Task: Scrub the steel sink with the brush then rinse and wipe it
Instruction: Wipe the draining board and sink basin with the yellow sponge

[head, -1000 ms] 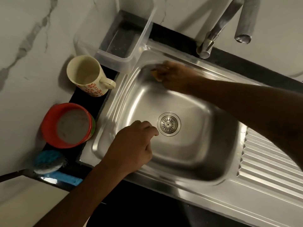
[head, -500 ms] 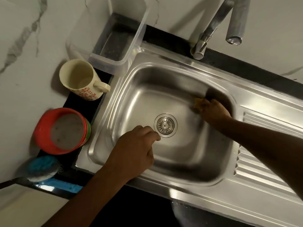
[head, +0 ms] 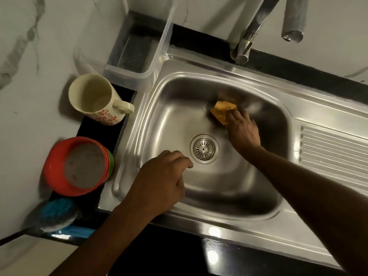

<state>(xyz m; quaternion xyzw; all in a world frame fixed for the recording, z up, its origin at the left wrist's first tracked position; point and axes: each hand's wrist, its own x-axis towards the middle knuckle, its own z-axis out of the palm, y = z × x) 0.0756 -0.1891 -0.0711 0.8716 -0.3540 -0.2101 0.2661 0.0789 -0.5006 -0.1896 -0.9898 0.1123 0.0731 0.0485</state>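
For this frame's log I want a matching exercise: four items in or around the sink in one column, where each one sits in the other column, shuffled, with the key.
Things
1. orange cloth
2. mug
3. blue brush
4. drain strainer

Places
A. centre of the sink floor
B. near left corner of the counter
C. under the right hand, toward the sink's far wall
D. between the clear container and the red tub

Pairs: 1-C, 2-D, 3-B, 4-A
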